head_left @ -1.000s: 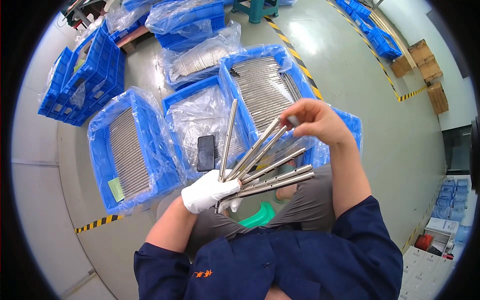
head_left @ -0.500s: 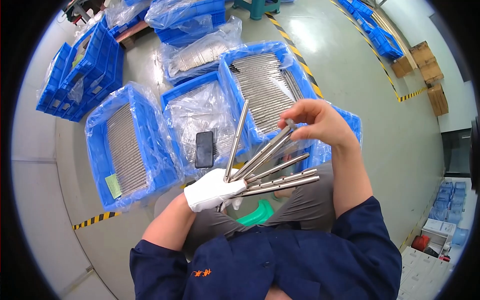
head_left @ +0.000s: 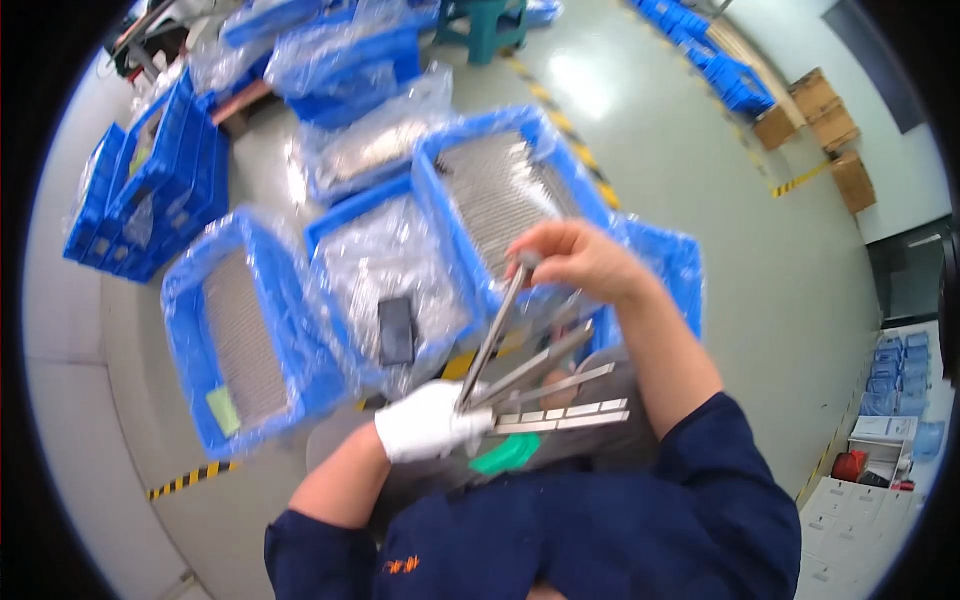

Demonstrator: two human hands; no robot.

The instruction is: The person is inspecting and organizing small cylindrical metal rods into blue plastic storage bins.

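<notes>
My left hand (head_left: 428, 424), in a white glove, is closed around several slim metal rods (head_left: 562, 416) that fan out to the right, with dark holes or gaps along some of them. One rod (head_left: 493, 340) stands steeper than the others. At its upper end my bare right hand (head_left: 585, 262) pinches a small grey piece (head_left: 529, 259), blurred and too small to name. Beyond the hands, a blue crate (head_left: 425, 180) lined with clear plastic holds rows of similar rods (head_left: 495, 195).
A black phone (head_left: 397, 331) lies on plastic film in the middle crate (head_left: 318, 235). Another crate of rods (head_left: 172, 300) with a green note (head_left: 224, 412) stands at left. Stacked blue crates (head_left: 205, 190), a green stool (head_left: 480, 28) and yellow-black floor tape (head_left: 545, 92) lie farther off.
My right hand has moved left with the small grey piece, from the end of one rod to the steeper rod's end. The whole view has shifted slightly, and my left hand keeps its grip.
</notes>
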